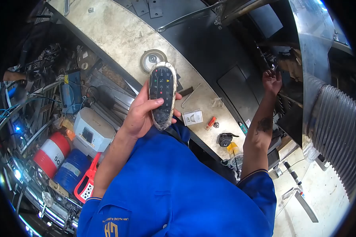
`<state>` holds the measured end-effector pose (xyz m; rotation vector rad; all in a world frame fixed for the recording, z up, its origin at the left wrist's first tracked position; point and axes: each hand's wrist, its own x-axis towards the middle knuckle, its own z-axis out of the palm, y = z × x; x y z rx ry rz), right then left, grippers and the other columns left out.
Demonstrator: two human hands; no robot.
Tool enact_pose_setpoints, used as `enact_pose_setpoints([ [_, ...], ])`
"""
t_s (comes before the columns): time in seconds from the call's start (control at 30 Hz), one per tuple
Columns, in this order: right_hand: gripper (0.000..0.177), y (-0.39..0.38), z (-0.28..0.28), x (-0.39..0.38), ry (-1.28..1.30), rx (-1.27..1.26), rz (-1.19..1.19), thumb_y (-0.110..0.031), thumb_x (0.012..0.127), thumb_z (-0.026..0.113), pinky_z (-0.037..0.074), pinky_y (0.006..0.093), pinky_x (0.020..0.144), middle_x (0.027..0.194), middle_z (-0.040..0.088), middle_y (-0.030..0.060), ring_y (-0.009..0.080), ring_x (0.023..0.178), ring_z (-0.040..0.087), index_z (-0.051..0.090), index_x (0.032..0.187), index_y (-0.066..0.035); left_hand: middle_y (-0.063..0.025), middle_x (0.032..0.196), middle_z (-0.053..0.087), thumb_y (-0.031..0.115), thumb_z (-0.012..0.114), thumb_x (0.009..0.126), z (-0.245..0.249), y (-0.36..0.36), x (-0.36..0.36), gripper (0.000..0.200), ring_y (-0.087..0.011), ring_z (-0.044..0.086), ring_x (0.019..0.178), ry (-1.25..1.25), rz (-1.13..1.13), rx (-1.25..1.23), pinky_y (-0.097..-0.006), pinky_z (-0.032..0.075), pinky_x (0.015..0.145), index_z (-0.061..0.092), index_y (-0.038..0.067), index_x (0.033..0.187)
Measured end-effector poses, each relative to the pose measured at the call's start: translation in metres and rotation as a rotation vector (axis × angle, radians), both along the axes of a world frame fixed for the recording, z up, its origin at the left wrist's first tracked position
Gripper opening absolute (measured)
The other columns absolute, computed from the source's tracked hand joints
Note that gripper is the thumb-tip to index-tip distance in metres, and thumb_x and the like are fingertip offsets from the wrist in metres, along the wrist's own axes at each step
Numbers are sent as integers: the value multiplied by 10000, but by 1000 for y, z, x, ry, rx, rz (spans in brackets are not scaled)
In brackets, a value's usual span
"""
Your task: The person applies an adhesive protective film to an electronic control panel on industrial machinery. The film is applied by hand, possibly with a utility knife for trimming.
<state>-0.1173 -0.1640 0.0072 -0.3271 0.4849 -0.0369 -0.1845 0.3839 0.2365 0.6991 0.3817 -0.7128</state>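
Note:
My left hand (pixel 140 114) holds a worn black remote control (pixel 162 93) with coloured buttons, thumb resting across its face. The remote is wrapped in dirty clear plastic and points away from me. My right hand (pixel 272 81) reaches far out to the dark machine body (pixel 241 85) at the right, fingers spread near a cluttered opening; it grips nothing that I can see. My blue work shirt (pixel 174 189) fills the bottom of the view.
A dusty beige ledge (pixel 122 35) carries a round disc (pixel 151 60), a small white box (pixel 193 117), an orange item (pixel 211 122) and a black part (pixel 225 139). Left: red (pixel 51 152) and blue (pixel 72 170) cans, a white box (pixel 91 130), cables. A ribbed hose (pixel 336 130) runs right.

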Motion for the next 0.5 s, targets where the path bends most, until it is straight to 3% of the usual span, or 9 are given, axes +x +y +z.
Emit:
enact_pose_setpoints([
  [0.17, 283, 20, 19, 4, -38, 35, 64, -295, 949, 457, 368, 356, 664, 914, 516, 107, 210, 755, 435, 535, 980, -25, -263, 1154, 528, 42, 459, 849, -1, 4, -2, 576, -321, 653, 850, -11, 22, 20, -408, 585, 686, 230, 81, 1377],
  [0.23, 299, 26, 24, 7, 216, -148, -124, -318, 954, 454, 407, 380, 711, 1012, 536, 138, 252, 853, 499, 507, 1075, -50, -263, 1151, 530, 41, 453, 848, -3, 5, -3, 570, -318, 653, 848, -5, 29, 29, -408, 584, 683, 232, 69, 1373],
  [0.33, 339, 27, 21, 12, 303, -168, -153, -336, 965, 434, 425, 405, 744, 1141, 535, 171, 284, 927, 530, 437, 1185, -77, -265, 1149, 531, 37, 447, 846, -3, 5, -3, 574, -317, 652, 847, -7, 33, 29, -407, 584, 681, 227, 60, 1376],
  [0.5, 360, 21, 7, 14, 187, -168, -108, -346, 981, 394, 413, 391, 714, 1178, 549, 169, 269, 887, 538, 382, 1226, -83, -298, 1149, 506, 43, 431, 847, -5, 3, -3, 548, -351, 653, 830, -28, 52, 42, -431, 598, 667, 242, 30, 1361],
])
